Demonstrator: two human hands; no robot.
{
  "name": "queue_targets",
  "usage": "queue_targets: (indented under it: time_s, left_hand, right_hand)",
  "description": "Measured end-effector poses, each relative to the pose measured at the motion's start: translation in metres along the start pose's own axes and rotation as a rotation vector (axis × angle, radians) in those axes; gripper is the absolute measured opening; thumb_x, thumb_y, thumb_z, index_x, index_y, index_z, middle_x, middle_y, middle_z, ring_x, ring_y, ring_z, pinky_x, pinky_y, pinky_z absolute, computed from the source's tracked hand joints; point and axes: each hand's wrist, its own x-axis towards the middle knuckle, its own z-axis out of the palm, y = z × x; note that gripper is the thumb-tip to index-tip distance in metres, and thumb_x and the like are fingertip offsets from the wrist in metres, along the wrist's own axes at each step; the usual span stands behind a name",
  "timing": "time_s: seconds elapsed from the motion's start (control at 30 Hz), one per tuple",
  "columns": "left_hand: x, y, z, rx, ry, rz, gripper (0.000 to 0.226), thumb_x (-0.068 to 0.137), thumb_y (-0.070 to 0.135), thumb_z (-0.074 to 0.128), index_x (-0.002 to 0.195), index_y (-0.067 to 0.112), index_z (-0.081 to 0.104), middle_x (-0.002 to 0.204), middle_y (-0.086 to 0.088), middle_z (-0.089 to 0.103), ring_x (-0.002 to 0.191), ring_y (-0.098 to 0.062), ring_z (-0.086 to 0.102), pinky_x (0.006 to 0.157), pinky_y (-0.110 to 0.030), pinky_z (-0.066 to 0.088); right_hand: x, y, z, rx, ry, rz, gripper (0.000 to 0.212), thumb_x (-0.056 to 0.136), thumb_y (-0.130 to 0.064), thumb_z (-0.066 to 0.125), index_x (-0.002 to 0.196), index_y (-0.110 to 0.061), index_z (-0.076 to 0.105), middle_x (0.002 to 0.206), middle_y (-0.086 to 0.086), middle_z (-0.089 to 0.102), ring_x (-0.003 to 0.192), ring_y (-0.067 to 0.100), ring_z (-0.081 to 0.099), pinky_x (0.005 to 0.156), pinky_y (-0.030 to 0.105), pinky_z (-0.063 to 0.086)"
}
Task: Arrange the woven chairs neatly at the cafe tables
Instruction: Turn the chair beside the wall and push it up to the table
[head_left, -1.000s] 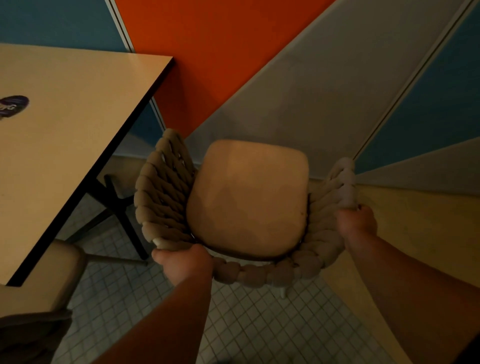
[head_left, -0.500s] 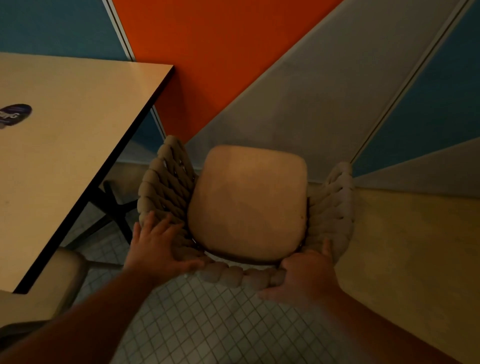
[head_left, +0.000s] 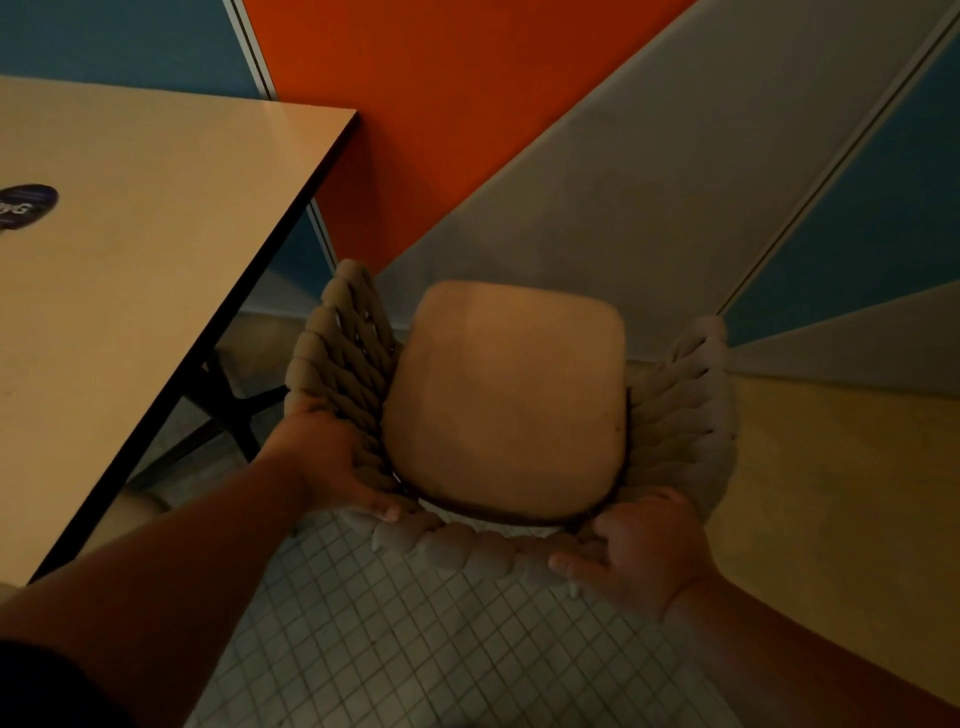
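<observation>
Right now both hands are clamping the woven chair (head_left: 509, 405): the left hand (head_left: 332, 462) is curling over its side weave and the right hand (head_left: 641, 551) is wrapping the back rim. The chair is sitting directly ahead of them, with the cafe table (head_left: 156, 291) just beyond the left hand. I'd say they should be lifting evenly and swinging it toward that edge, keeping the weave off the tabletop. Its legs are hiding beneath the seat, the left fingertips are disappearing into the weave, and dim light is blurring a pale shape (head_left: 124, 512) under the table.
</observation>
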Motion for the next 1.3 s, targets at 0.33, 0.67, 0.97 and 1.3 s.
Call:
queue_targets:
  time_s: [0.33, 0.67, 0.97, 1.3]
  left_hand:
    - [-0.017, 0.052, 0.025, -0.179, 0.136, -0.112, 0.112, 0.042, 0.117, 0.015, 0.120, 0.056, 0.068, 0.121, 0.026, 0.068, 0.137, -0.013, 0.045, 0.116, -0.040, 0.009]
    - [-0.060, 0.150, 0.053, -0.298, 0.284, -0.381, 0.100, 0.046, 0.116, 0.011, 0.061, 0.038, 0.071, 0.060, 0.017, 0.062, 0.085, -0.005, 0.061, 0.097, -0.041, 0.024]
    - [-0.075, 0.184, 0.056, -0.302, 0.265, -0.463, 0.105, 0.048, 0.113, 0.002, 0.066, 0.037, 0.071, 0.059, 0.015, 0.060, 0.085, -0.007, 0.062, 0.093, -0.040, 0.022]
    - [-0.078, 0.101, 0.043, -0.273, 0.174, -0.149, 0.143, 0.038, 0.116, 0.031, 0.161, 0.044, 0.018, 0.169, 0.005, 0.022, 0.157, -0.027, 0.010, 0.124, -0.054, 0.003]
  right_hand:
    - [0.026, 0.065, -0.014, -0.070, 0.101, -0.253, 0.070, 0.075, -0.096, 0.030, 0.051, -0.031, 0.043, 0.050, -0.009, 0.055, 0.054, 0.019, 0.060, 0.072, 0.032, 0.029]
    - [0.050, 0.112, -0.042, -0.340, -0.337, -0.225, 0.095, 0.071, -0.091, 0.005, 0.103, -0.039, 0.077, 0.101, -0.014, 0.071, 0.114, 0.015, 0.057, 0.123, 0.056, -0.009]
    - [0.050, 0.116, -0.053, -0.409, -0.396, -0.203, 0.082, 0.077, -0.075, 0.010, 0.106, -0.040, 0.079, 0.114, -0.015, 0.072, 0.143, 0.026, 0.039, 0.121, 0.061, -0.016]
    - [-0.001, 0.020, -0.015, 1.289, 0.255, 1.119, 0.147, 0.053, -0.057, 0.098, 0.162, -0.040, 0.001, 0.167, 0.013, 0.024, 0.141, 0.040, 0.042, 0.104, 0.053, 0.047]
